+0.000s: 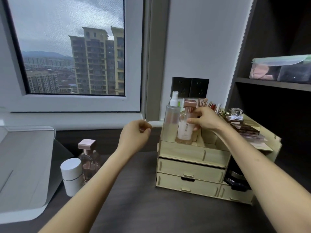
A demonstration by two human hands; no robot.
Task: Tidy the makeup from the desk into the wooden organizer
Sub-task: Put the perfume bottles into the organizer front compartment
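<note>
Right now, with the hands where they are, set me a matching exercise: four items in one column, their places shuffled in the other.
1. spray bottle
2. lotion bottle
3. white canister
4. bowed perfume

A. on the desk
B. gripped by the right hand
C. organizer top, right end
D. organizer top, left corner, no hand on it

Pairs: 1-D, 2-B, 3-A, 4-C
</note>
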